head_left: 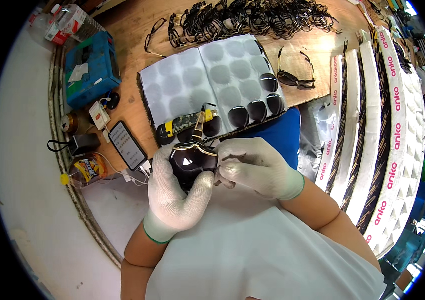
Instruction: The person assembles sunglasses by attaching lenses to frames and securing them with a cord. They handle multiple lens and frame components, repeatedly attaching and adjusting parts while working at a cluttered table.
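Close to my body, my white-gloved left hand point(172, 202) grips a pair of dark sunglasses point(190, 164), with its thumb over the lower part of a big glossy lens. A gold-and-dark temple arm sticks up from the frame, away from me. My right hand point(262, 172), gloved too, is closed, thumb and fingers pinching the other side of the sunglasses; much of that side is hidden by the fingers. Just beyond lies a tray point(141, 86) covered with thin white paper over round lenses. Several bare dark lenses point(257, 111) show along its near right edge.
A mottled tool with yellow bands point(187, 124) lies on the tray's near left edge. Piled frames point(252, 20) line the back; one pair of glasses point(295, 79) sits right. Leftward are a phone point(127, 145), blue box point(91, 70) and bottle point(90, 169). Padded racks point(367, 125) stand right.
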Tool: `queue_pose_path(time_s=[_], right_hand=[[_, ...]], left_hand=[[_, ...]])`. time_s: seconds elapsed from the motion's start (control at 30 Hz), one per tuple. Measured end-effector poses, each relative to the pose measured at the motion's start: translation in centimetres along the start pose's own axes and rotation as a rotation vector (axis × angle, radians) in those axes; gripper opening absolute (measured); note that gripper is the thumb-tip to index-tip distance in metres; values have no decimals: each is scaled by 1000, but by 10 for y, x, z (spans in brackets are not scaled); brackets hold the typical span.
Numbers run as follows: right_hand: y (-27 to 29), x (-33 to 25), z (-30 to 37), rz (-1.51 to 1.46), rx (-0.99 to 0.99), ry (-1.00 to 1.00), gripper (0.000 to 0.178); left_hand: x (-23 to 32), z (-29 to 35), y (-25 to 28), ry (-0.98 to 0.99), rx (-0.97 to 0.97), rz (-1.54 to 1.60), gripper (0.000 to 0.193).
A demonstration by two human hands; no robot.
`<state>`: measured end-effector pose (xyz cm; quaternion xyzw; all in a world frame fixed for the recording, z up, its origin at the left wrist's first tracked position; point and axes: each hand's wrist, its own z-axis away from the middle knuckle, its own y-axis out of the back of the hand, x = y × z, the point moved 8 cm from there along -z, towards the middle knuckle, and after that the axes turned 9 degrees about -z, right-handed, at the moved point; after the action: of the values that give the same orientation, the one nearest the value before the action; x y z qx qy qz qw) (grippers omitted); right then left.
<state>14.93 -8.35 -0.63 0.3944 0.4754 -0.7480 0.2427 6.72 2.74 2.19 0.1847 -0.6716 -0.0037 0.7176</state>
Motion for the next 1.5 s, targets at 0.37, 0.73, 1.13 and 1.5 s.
queue_pose_path(time_s=[0.37,0.73,1.13,1.5], right_hand=[[11,6,3,-188,100,60,40],[46,-9,22,780,-240,299,41],[172,-68,104,210,715,178,32],[153,-58,99,-70,569,169,40]], left_hand=[[-11,1,-9,204,-108,228,61],[28,-45,-59,-75,-654,-750,44],[-82,-230,-179,-83,-225,-1031,42],[-94,-233,-191,29,-204,-1253,40]])
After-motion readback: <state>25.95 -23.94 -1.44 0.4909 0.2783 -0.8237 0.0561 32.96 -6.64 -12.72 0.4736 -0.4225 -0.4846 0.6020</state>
